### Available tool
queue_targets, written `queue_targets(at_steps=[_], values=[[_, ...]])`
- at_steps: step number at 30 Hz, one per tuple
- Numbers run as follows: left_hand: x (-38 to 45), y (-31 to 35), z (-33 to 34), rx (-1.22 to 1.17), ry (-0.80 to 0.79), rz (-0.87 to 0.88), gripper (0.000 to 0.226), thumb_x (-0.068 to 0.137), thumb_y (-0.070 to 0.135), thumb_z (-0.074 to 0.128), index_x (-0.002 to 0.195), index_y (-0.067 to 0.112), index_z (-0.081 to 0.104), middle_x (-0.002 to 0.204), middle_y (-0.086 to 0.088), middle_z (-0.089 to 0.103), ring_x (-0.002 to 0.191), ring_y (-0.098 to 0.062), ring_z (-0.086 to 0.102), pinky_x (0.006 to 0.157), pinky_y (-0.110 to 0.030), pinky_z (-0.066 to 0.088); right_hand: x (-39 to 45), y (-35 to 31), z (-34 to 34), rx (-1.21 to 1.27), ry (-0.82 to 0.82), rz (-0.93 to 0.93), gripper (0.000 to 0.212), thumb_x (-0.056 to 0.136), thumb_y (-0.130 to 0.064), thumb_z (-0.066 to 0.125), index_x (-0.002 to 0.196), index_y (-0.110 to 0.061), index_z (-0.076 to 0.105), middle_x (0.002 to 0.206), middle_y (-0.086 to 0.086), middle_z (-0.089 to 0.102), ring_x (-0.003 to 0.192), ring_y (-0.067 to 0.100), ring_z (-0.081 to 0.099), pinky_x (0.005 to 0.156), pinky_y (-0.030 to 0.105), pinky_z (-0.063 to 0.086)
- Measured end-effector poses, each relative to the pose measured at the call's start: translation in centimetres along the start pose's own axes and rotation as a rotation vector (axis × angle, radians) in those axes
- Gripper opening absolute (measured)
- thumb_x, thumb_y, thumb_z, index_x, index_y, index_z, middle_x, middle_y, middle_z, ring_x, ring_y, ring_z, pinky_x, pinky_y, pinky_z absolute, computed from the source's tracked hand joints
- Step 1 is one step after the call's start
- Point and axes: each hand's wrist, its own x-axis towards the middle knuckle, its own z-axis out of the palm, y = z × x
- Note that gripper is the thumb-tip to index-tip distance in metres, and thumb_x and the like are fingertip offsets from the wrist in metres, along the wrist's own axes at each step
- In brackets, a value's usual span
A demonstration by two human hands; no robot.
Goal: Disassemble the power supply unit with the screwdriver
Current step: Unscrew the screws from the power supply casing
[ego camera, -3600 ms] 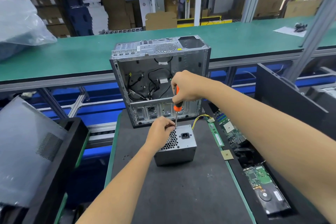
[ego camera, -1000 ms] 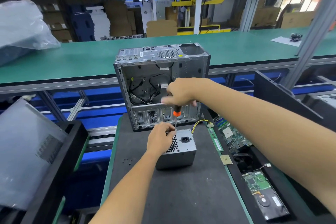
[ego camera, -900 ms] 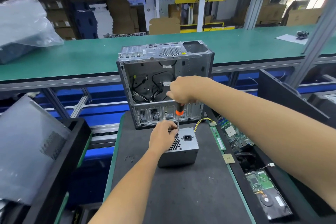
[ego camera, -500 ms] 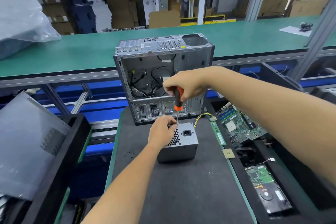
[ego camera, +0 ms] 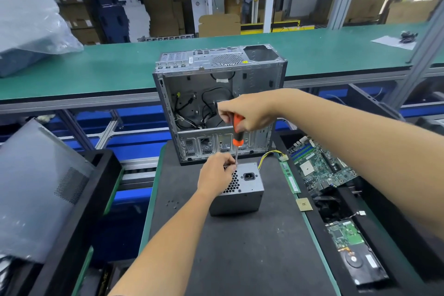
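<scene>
A grey metal power supply unit (ego camera: pixel 247 188) sits on the black mat, its perforated vent and power socket facing up. My left hand (ego camera: pixel 215 174) lies over its top left part, fingers curled at the far edge beside the screwdriver shaft. My right hand (ego camera: pixel 245 113) grips the orange-and-black handle of the screwdriver (ego camera: pixel 237 138), which stands nearly upright with its tip at the unit's far top edge. The tip itself is hidden by my left fingers. Yellow and black wires (ego camera: pixel 270 155) trail from the unit's far right.
An open, gutted computer case (ego camera: pixel 219 101) stands just behind the unit. Several small screws (ego camera: pixel 171 203) lie on the mat to the left. A RAM stick (ego camera: pixel 290 179), CPU chip (ego camera: pixel 304 204), motherboard (ego camera: pixel 317 167) and hard drive (ego camera: pixel 355 257) lie to the right. A grey side panel (ego camera: pixel 36 187) leans in a bin at left.
My right hand has kept working the screwdriver handle, its grip shifting round it. The left hand stays on the unit. The camera has shifted slightly.
</scene>
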Motion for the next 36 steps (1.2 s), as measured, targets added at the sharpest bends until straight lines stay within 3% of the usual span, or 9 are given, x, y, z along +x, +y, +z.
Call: queue_targets(at_steps=[5, 10, 17, 19, 22, 26, 30, 33, 36], values=[[0.1, 0.1, 0.0, 0.016, -0.004, 0.014, 0.009, 0.089, 0.027, 0.059, 0.082, 0.033, 0.061, 0.094, 0.016, 0.059, 0.092, -0.005, 0.053, 0.079, -0.032, 0.045, -0.1, -0.6, 0.5, 0.152, 0.027, 0.038, 0.016, 0.084, -0.013, 0.061, 0.093, -0.013, 0.048, 0.093, 0.009, 0.064, 0.085, 0.036, 0.063, 0.076, 0.051, 0.053], [-0.1, 0.1, 0.0, 0.008, 0.003, 0.018, 0.009, 0.089, 0.027, 0.059, 0.082, 0.033, 0.061, 0.093, 0.015, 0.058, 0.090, -0.005, 0.052, 0.077, -0.030, 0.043, 1.3, -1.5, 1.4, -0.436, 0.097, 0.183, 0.026, 0.103, -0.022, 0.034, 0.104, -0.005, 0.055, 0.093, 0.013, 0.060, 0.063, 0.021, 0.049, 0.051, 0.036, 0.038], [-0.3, 0.1, -0.1, 0.012, 0.018, 0.026, 0.010, 0.089, 0.028, 0.059, 0.080, 0.033, 0.060, 0.093, 0.015, 0.058, 0.090, -0.004, 0.051, 0.074, -0.028, 0.039, 0.5, -0.7, 0.4, 0.207, 0.040, -0.050, 0.027, 0.074, 0.004, 0.057, 0.093, -0.014, 0.053, 0.088, -0.003, 0.064, 0.071, 0.002, 0.055, 0.057, 0.017, 0.043], [-0.3, 0.1, -0.1, 0.009, 0.019, 0.028, 0.010, 0.089, 0.028, 0.059, 0.081, 0.034, 0.060, 0.093, 0.017, 0.058, 0.090, -0.003, 0.051, 0.075, -0.027, 0.038, 0.9, -0.5, 0.8, 0.127, 0.116, 0.020, 0.013, 0.082, -0.016, 0.062, 0.091, -0.015, 0.052, 0.081, -0.005, 0.059, 0.069, 0.006, 0.054, 0.056, 0.023, 0.040], [-0.3, 0.1, -0.1, 0.007, 0.021, 0.025, 0.010, 0.089, 0.029, 0.059, 0.082, 0.036, 0.060, 0.093, 0.018, 0.057, 0.090, -0.002, 0.052, 0.075, -0.026, 0.038, 1.2, -0.5, 1.1, -0.184, 0.161, 0.241, 0.037, 0.099, -0.044, 0.037, 0.086, -0.012, 0.049, 0.076, 0.005, 0.052, 0.069, 0.026, 0.053, 0.057, 0.033, 0.036], [-0.2, 0.1, -0.1, 0.010, 0.015, 0.022, 0.011, 0.089, 0.028, 0.058, 0.082, 0.036, 0.060, 0.093, 0.017, 0.057, 0.090, -0.003, 0.051, 0.074, -0.027, 0.037, 0.9, -0.8, 0.8, -0.088, 0.119, 0.080, 0.007, 0.094, -0.021, 0.052, 0.096, -0.015, 0.053, 0.080, -0.003, 0.055, 0.069, 0.018, 0.050, 0.057, 0.031, 0.037], [-0.2, 0.1, -0.1, 0.002, 0.001, 0.015, 0.010, 0.089, 0.027, 0.059, 0.082, 0.035, 0.060, 0.096, 0.014, 0.059, 0.097, -0.007, 0.052, 0.080, -0.032, 0.043, 0.0, -1.2, 0.5, 0.246, 0.020, 0.024, 0.025, 0.079, -0.001, 0.059, 0.101, -0.013, 0.055, 0.096, 0.009, 0.064, 0.085, 0.038, 0.062, 0.072, 0.051, 0.053], [-0.2, 0.1, -0.1, 0.002, 0.004, 0.015, 0.008, 0.089, 0.028, 0.059, 0.084, 0.033, 0.061, 0.096, 0.016, 0.059, 0.097, -0.006, 0.054, 0.081, -0.033, 0.045, 0.4, -1.3, 1.0, 0.007, 0.127, 0.189, 0.022, 0.092, -0.033, 0.047, 0.081, -0.015, 0.049, 0.080, 0.010, 0.057, 0.068, 0.034, 0.058, 0.063, 0.046, 0.048], [-0.3, 0.1, -0.1, 0.001, 0.018, 0.016, 0.007, 0.089, 0.028, 0.060, 0.086, 0.033, 0.063, 0.095, 0.017, 0.059, 0.095, -0.004, 0.053, 0.079, -0.030, 0.044, 0.7, -1.1, 1.1, -0.286, 0.166, 0.318, 0.030, 0.098, -0.032, 0.035, 0.078, -0.013, 0.045, 0.074, 0.005, 0.048, 0.066, 0.025, 0.050, 0.064, 0.036, 0.040]])
